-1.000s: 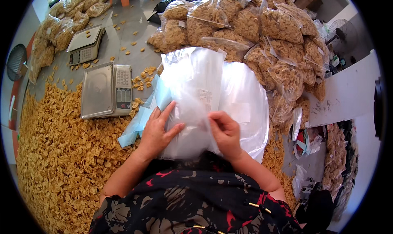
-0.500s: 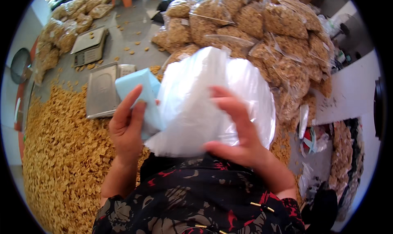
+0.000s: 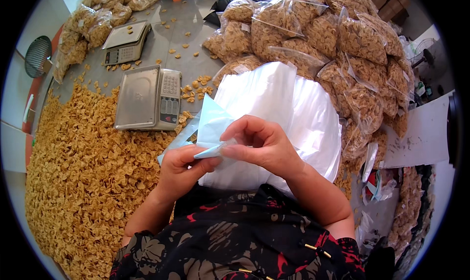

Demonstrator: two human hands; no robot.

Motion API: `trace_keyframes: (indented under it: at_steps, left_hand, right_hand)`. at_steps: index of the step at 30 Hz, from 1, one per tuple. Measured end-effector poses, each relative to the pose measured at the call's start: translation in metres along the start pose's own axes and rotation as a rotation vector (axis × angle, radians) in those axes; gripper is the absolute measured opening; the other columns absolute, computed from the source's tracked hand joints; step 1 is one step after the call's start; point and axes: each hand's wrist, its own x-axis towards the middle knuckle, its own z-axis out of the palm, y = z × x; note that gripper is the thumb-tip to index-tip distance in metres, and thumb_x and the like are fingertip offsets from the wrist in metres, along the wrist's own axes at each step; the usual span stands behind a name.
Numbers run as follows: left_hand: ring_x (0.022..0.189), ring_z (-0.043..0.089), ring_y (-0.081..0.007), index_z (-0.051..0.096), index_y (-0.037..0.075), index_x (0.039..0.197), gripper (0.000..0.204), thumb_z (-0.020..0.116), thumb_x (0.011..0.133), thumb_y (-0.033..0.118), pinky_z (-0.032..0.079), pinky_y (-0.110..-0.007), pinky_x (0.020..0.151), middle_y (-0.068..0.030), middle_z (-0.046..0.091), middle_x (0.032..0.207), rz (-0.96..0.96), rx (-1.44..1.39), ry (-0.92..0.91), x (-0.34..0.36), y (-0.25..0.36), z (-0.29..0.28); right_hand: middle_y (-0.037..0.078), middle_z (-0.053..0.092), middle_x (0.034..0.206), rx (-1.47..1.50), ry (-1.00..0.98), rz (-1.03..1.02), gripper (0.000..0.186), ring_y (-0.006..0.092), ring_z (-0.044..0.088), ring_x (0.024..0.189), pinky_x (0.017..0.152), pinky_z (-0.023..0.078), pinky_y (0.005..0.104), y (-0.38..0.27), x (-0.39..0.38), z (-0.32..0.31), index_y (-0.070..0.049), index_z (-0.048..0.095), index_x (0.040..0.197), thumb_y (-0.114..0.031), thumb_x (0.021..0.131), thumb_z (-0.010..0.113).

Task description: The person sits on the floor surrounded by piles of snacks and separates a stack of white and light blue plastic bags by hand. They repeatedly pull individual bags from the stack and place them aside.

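A thin light-blue sheet (image 3: 211, 118) is pinched and folded between the thumb and fingers of my left hand (image 3: 188, 166). My right hand (image 3: 259, 145) has thumb and index finger closed together at the folded edge of the sheet. Something small and pale seems to be at those fingertips, too small to name. Both hands meet above a stack of whitish plastic bags (image 3: 313, 128), spread out in front of my body. A loose bluish strip hangs to the left, below the sheet.
Two weighing scales (image 3: 139, 96) stand on the floor ahead left. Loose dried yellow-brown chips (image 3: 93, 182) form a large heap at the left. Filled clear bags (image 3: 293, 28) are piled at the far right. A white panel (image 3: 416, 135) is at the right.
My right hand has come off the top plastic bag and moved left to the blue sheet. My left hand has moved right and lower, and the sheet is now folded over.
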Motion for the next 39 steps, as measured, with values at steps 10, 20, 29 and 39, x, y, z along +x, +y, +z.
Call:
trace_keyframes:
  at_steps: [10,20,29,39]
  left_hand:
    - [0.071,0.063,-0.0117,0.07,0.0,0.093,0.019,0.063,0.092,0.018,0.047,-0.026,0.063,-0.0084,0.069,0.083,-0.036,0.039,-0.069,-0.004,-0.006,-0.003]
    - [0.093,0.061,-0.0112,0.062,0.0,0.119,0.038,0.055,0.097,0.03,0.05,-0.026,0.082,-0.0066,0.065,0.108,0.068,-0.253,0.461,0.023,-0.03,-0.034]
    - [0.09,0.058,-0.0069,0.058,0.003,0.125,0.033,0.059,0.093,0.005,0.048,-0.021,0.077,-0.0029,0.064,0.107,0.078,-0.209,0.537,0.015,-0.058,-0.028]
    - [0.099,0.056,-0.0097,0.054,0.004,0.131,0.036,0.056,0.095,0.01,0.045,-0.024,0.086,-0.0046,0.06,0.121,0.03,-0.168,0.371,0.033,-0.055,-0.002]
  right_hand:
    - [0.005,0.062,0.087,-0.82,0.111,-0.739,0.014,0.0137,0.059,0.077,0.066,0.047,0.0257,-0.005,-0.007,0.001,-0.006,0.069,0.093,-0.004,0.08,0.073]
    - [0.001,0.061,0.076,-0.744,-0.042,0.037,0.016,0.0094,0.054,0.075,0.069,0.042,0.0249,-0.01,0.004,-0.088,-0.006,0.066,0.094,-0.013,0.08,0.07]
    - [0.012,0.042,0.142,-1.511,0.396,-0.44,0.068,0.0287,0.041,0.13,0.111,0.025,0.0451,0.037,-0.013,-0.032,-0.009,0.037,0.142,-0.032,0.085,0.065]
    - [0.007,0.057,0.076,-0.965,0.466,-0.346,0.017,0.0237,0.059,0.073,0.069,0.048,0.0318,0.084,-0.017,-0.022,-0.001,0.063,0.093,-0.018,0.091,0.062]
